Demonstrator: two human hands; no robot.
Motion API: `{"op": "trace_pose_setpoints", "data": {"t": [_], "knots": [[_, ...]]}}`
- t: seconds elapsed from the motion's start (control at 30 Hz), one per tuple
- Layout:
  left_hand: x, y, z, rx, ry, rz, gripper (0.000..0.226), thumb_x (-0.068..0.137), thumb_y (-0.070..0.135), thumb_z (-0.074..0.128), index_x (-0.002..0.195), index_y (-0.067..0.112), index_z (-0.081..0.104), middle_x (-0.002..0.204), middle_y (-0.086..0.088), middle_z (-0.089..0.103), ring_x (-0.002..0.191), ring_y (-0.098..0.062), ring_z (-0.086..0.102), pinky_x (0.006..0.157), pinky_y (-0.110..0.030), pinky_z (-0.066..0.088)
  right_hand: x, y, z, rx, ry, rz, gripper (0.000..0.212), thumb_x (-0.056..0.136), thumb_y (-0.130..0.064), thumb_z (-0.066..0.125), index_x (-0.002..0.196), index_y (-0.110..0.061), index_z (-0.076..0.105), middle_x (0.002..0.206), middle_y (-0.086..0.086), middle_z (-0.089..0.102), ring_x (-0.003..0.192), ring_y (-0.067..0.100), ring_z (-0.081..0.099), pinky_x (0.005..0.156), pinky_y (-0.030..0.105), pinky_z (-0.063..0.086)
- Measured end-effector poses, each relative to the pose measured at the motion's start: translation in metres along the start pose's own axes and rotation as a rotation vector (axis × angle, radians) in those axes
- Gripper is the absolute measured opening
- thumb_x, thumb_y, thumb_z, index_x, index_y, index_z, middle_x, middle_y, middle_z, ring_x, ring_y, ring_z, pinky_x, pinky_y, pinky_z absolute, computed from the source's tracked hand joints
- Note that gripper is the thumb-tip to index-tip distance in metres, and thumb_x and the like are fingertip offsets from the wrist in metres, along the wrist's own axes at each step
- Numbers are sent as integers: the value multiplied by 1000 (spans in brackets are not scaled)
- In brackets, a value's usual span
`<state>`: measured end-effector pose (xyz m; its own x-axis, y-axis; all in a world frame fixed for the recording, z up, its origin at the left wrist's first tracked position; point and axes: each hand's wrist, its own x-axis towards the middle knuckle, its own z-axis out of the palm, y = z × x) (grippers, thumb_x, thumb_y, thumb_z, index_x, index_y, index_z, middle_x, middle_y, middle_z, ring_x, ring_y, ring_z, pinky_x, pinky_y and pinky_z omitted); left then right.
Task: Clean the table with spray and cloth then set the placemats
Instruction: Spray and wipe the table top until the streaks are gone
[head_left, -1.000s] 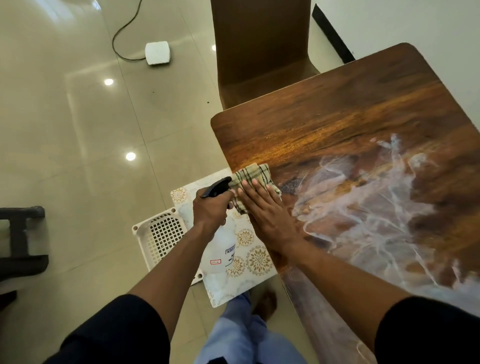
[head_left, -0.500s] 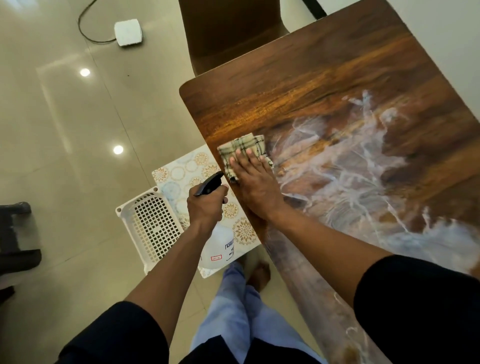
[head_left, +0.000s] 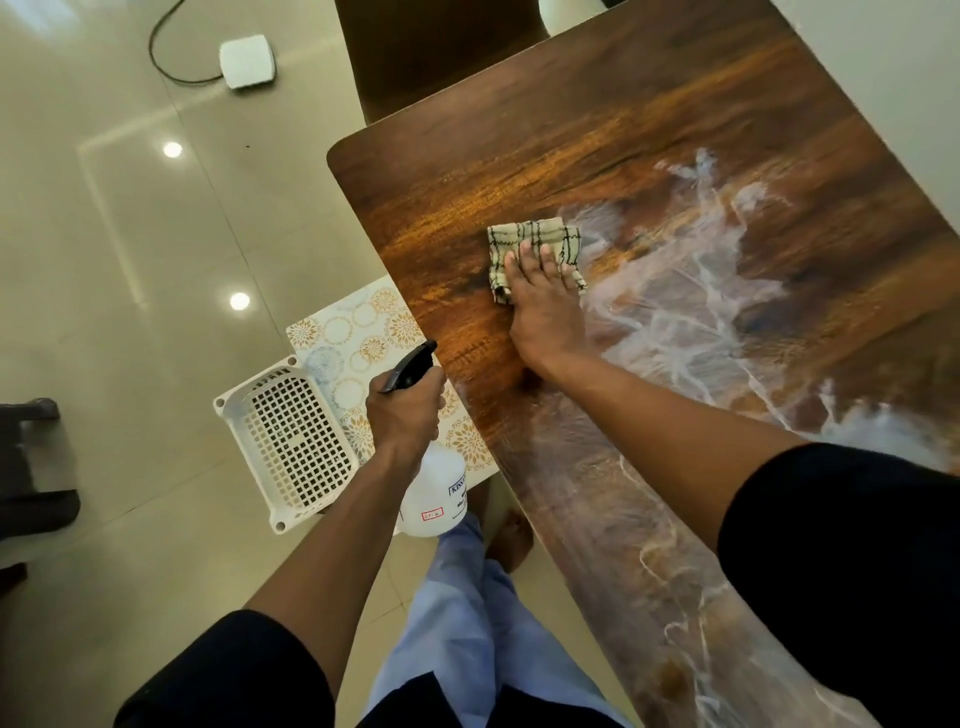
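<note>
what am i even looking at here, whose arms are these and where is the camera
There is no machine here. A person wears a camera on the head, so the one view looks forward and down at their own two arms.

The right hand presses flat on a checked cloth lying on the wooden table, beside pale streaks on the wood. The left hand grips a white spray bottle by its dark trigger head, held off the table's edge, over the floor.

Lower down beside the table lie a patterned placemat and a white plastic basket overlapping it. A dark chair stands at the table's far end, and a small white box with a cable lies on the tiles.
</note>
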<state>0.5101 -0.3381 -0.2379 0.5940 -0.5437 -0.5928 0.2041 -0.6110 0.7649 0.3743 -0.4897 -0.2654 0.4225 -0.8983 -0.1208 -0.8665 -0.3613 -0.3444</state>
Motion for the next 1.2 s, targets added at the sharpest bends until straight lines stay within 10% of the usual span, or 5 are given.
{"op": "trace_pose_setpoints", "data": {"t": [0.27,0.63,0.8,0.93,1.2], "knots": [[-20,-10,-12,-12,24,12,32,95,13,74,77,38,68,68,-12,67,41,-19,43,53,-34,41,-104,21,25,39,-110,-582,61,101,-16,48,161,-20,34,169,2,26,159,23,17,128,47,16],[-42,-40,-38,63,9,-36,26,95,17,76,119,26,73,75,-11,70,41,-11,49,44,-25,41,-59,19,-1,79,27,72,58,107,-12,41,163,-22,28,172,2,15,160,28,4,128,43,4],[-53,-45,-28,91,-37,-60,34,70,38,72,102,28,73,71,-10,69,52,-21,55,49,-28,45,-119,9,27,56,-100,-425,70,99,-9,45,160,-32,19,170,-4,14,159,25,7,127,53,15],[-53,-54,-26,142,-72,-58,15,92,22,75,106,26,74,73,-9,70,48,-17,53,50,-28,45,-161,41,30,6,-153,-629,65,99,-17,44,163,-23,29,171,-2,19,160,21,10,129,43,10],[-64,-70,-19,136,-188,-39,24,96,17,74,118,27,74,73,-10,69,45,-12,51,53,-31,44,-141,43,16,98,59,39,54,106,-14,41,159,-22,37,168,3,28,158,30,16,127,50,16]]}}
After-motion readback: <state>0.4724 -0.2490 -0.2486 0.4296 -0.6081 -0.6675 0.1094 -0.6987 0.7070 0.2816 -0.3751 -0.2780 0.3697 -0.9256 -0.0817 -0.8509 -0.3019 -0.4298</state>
